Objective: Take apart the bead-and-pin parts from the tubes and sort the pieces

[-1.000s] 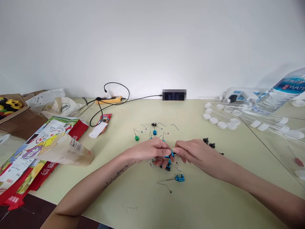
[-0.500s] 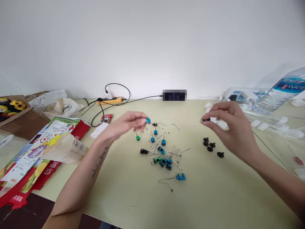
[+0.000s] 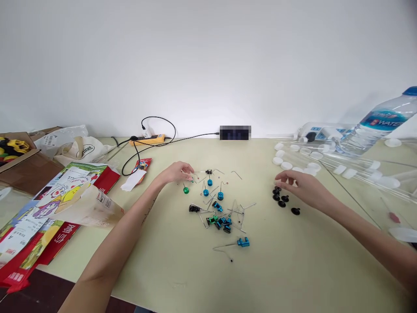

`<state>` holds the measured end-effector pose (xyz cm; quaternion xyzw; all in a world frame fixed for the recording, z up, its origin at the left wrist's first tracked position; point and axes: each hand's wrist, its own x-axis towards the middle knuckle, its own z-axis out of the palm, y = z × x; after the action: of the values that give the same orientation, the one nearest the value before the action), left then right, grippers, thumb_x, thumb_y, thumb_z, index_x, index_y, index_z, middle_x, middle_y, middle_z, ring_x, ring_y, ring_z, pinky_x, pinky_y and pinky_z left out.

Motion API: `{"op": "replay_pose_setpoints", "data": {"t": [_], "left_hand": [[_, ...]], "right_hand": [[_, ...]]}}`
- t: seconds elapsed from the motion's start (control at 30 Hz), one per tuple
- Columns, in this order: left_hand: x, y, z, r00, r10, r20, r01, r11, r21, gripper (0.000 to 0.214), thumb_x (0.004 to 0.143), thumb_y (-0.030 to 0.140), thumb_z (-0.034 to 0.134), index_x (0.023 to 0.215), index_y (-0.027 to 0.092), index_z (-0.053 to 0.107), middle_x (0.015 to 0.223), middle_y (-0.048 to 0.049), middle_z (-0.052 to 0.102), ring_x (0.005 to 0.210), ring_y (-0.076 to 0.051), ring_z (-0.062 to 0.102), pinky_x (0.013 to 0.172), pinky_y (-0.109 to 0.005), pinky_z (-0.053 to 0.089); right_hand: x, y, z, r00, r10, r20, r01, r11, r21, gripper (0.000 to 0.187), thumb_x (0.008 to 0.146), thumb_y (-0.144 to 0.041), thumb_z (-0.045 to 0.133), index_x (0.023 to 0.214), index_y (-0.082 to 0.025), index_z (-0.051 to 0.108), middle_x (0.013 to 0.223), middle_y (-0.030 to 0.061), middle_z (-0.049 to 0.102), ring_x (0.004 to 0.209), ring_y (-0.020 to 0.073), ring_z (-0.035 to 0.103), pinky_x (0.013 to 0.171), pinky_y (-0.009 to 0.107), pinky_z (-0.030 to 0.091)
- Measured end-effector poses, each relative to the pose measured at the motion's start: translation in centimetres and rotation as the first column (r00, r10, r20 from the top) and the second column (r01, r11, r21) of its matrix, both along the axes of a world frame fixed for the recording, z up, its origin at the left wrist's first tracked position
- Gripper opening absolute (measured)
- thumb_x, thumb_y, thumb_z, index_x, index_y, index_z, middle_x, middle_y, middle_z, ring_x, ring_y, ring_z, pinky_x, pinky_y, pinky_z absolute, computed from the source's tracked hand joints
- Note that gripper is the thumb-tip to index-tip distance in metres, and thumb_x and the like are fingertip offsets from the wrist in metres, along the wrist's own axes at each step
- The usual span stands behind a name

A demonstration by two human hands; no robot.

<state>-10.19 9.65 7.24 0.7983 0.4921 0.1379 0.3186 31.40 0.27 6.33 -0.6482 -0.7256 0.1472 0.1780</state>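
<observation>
My left hand (image 3: 179, 172) is lowered to the table at the left of the small metal parts. Its fingers are bent together, and whatever is between them is hidden. A green knob with a thin wire (image 3: 185, 190) stands just below these fingers. To the right are blue knobs with upright wires (image 3: 220, 196) and a heap of blue, green and black clamps (image 3: 219, 221) with bent rods. One blue clamp with a bent rod (image 3: 243, 242) lies apart, nearer me. My right hand (image 3: 295, 184) pinches low over several black, mushroom-shaped caps (image 3: 282, 203), its fingertips at the top cap.
White-capped clear tubes (image 3: 350, 173) and a tilted water bottle (image 3: 374, 126) lie at the right. A pixelated dark device (image 3: 235, 133) and an orange power strip (image 3: 148, 140) sit by the wall. Bags (image 3: 70, 217), a plastic cup (image 3: 94, 202) and a cardboard box (image 3: 39, 171) crowd the left.
My left hand has moved slightly back and down; the blue piece it held is no longer visible. My right hand has lowered from above the table to the black caps. The view has shifted slightly.
</observation>
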Motion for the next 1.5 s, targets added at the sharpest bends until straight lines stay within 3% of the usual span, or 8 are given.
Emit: {"op": "replay_pose_setpoints", "data": {"t": [0.33,0.67,0.77,0.9,0.97,1.1,1.3,1.5], "left_hand": [[4.9,-7.8,5.6,1.0,0.003,0.004,-0.005,0.849,0.528,0.029,0.092,0.034,0.041,0.082,0.018,0.063,0.077,-0.0031,0.063,0.077,-0.017,0.054,0.067,-0.028,0.04],[5.0,-11.9,1.7,0.993,-0.076,0.093,-0.017,0.676,0.737,0.013,0.091,0.023,0.048,0.098,0.017,0.057,0.089,-0.0053,0.061,0.084,-0.015,0.054,0.075,-0.028,0.045],[5.1,-12.3,1.2,0.988,-0.139,0.063,0.019,0.525,0.851,0.03,0.085,0.028,0.058,0.113,0.018,0.052,0.1,-0.0095,0.06,0.092,-0.018,0.055,0.077,-0.031,0.048],[5.8,-13.9,1.1,0.955,-0.197,-0.221,0.248,0.122,0.961,0.03,0.083,0.029,0.062,0.113,0.031,0.055,0.106,-0.0052,0.063,0.096,-0.018,0.058,0.086,-0.036,0.046],[6.1,-14.7,1.2,0.907,-0.233,-0.352,0.367,0.023,0.93,0.019,0.085,0.034,0.058,0.104,0.03,0.059,0.105,-0.0032,0.065,0.099,-0.018,0.059,0.088,-0.036,0.045],[6.5,-15.1,1.1,0.898,-0.256,-0.358,0.399,0.131,0.907,0.034,0.087,0.043,0.052,0.106,0.015,0.057,0.086,-0.0105,0.067,0.086,-0.024,0.062,0.072,-0.039,0.047],[6.9,-14.8,0.3,0.96,-0.206,-0.191,0.258,0.381,0.888,0.017,0.09,0.017,0.047,0.107,0.014,0.049,0.07,-0.0031,0.063,0.063,-0.015,0.058,0.06,-0.029,0.044],[7.5,-14.9,-1.0,0.954,-0.182,-0.237,0.291,0.391,0.873,0.011,0.091,0.017,0.045,0.1,0.012,0.05,0.064,-0.001,0.054,0.057,-0.013,0.048,0.053,-0.028,0.037]], "right_hand": [[-12.8,-3.4,2.4,0.891,0.453,0.003,-0.453,0.891,-0.04,0.019,0.092,-0.028,0.04,0.09,-0.022,0.058,0.083,0.0036,0.065,0.072,0.0192,0.058,0.059,0.029,0.038],[-15.9,-1.0,-0.8,0.897,0.428,-0.116,-0.427,0.904,0.032,0.011,0.089,-0.028,0.049,0.088,-0.019,0.056,0.096,0.0043,0.054,0.077,0.0157,0.055,0.068,0.028,0.041],[-15.5,-2.6,1.1,0.853,0.471,-0.223,-0.472,0.88,0.051,0.007,0.089,-0.027,0.048,0.087,-0.02,0.048,0.095,0.0026,0.053,0.075,0.0145,0.052,0.067,0.028,0.04],[-14.6,-4.9,4.0,0.783,0.509,-0.358,-0.574,0.813,-0.1,0.017,0.089,-0.024,0.043,0.072,-0.021,0.041,0.067,-0.0034,0.047,0.058,0.0122,0.042,0.052,0.025,0.031],[-14.3,-5.2,4.8,0.746,0.514,-0.423,-0.625,0.759,-0.181,0.018,0.086,-0.021,0.044,0.069,-0.02,0.042,0.064,-0.0031,0.048,0.057,0.0122,0.042,0.051,0.025,0.03],[-14.6,-4.8,4.9,0.691,0.381,-0.614,-0.646,0.707,-0.288,0.02,0.088,-0.029,0.046,0.071,-0.019,0.05,0.07,-0.0002,0.055,0.063,0.0136,0.049,0.056,0.026,0.036],[-15.3,-5.3,3.7,0.636,0.206,-0.744,-0.567,0.778,-0.269,0.032,0.088,-0.051,0.046,0.082,-0.019,0.05,0.068,-0.0029,0.046,0.062,0.0115,0.04,0.057,0.025,0.031],[-14.3,-6.3,2.5,0.587,0.056,-0.808,-0.534,0.777,-0.334,0.04,0.088,-0.059,0.041,0.083,-0.02,0.048,0.067,-0.0037,0.037,0.062,0.0118,0.036,0.059,0.026,0.032]]}}
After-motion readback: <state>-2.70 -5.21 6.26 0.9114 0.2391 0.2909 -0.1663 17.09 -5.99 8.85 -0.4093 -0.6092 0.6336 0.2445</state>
